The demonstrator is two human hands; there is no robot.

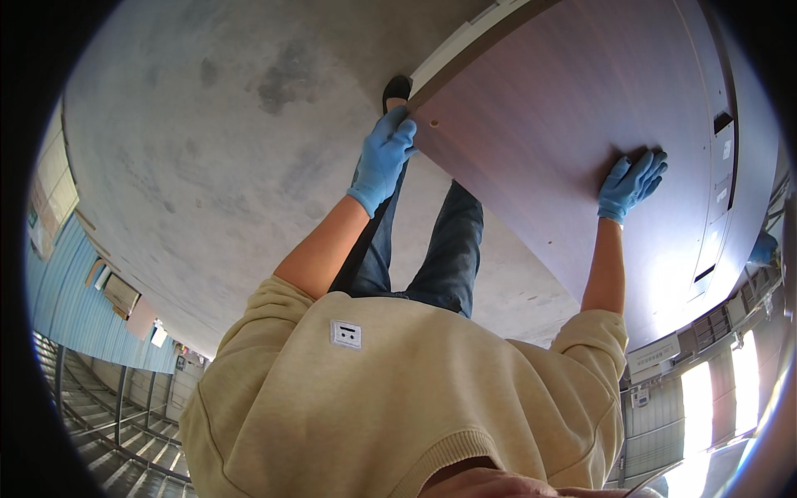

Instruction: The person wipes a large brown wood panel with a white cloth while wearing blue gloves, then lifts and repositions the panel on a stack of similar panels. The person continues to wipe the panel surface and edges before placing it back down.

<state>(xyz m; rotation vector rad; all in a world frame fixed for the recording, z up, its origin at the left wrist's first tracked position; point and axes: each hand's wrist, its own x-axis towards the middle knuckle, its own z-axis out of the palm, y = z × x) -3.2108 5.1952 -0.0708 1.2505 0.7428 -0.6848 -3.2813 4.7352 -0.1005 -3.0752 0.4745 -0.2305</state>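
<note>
A large wood-grain panel (535, 124) with a dark edge spans the upper right. My left hand (383, 159), in a light-blue glove, grips its near left corner, close to a small round hole; the fingertips are partly hidden at the edge. Farther right, my right hand (632, 180), gloved alike, rests on the panel's broad face with its fingers spread a little. Nothing is held in the right hand. Along the panel's far right side are a long seam, dark slots and several pale labels (727, 149).
Grey concrete floor (249, 155) shows at left and under the panel. A pale strip (461, 46) runs beside the panel's upper left edge, near a black shoe (397, 89). Boards (121, 292) stand by a blue corrugated wall (81, 280) at far left.
</note>
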